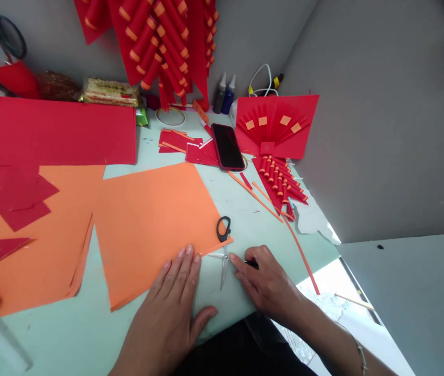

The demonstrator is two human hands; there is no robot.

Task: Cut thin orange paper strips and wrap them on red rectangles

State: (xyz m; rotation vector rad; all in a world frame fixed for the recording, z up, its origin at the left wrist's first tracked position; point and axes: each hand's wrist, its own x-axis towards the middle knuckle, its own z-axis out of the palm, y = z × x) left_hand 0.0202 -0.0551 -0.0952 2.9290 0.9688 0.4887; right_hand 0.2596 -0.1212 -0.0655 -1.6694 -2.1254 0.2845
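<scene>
My left hand [175, 300] lies flat with fingers stretched out on the near corner of an orange paper sheet [151, 219]. A small pair of black-handled scissors [224, 245] lies open on the pale green table [88, 334], blades pointing toward me, at the sheet's right corner. My right hand [266, 279] rests beside the scissors, fingers curled over one black handle loop, fingertips touching the blades' pivot.
A black phone [227, 146] lies at the back on red paper scraps. A red folded fan with orange tags [274, 125] and red paper firecracker rolls [280, 180] sit right. Red sheets [49, 128] and more orange paper [30, 250] cover the left. Glue bottles [225, 94] stand by the wall.
</scene>
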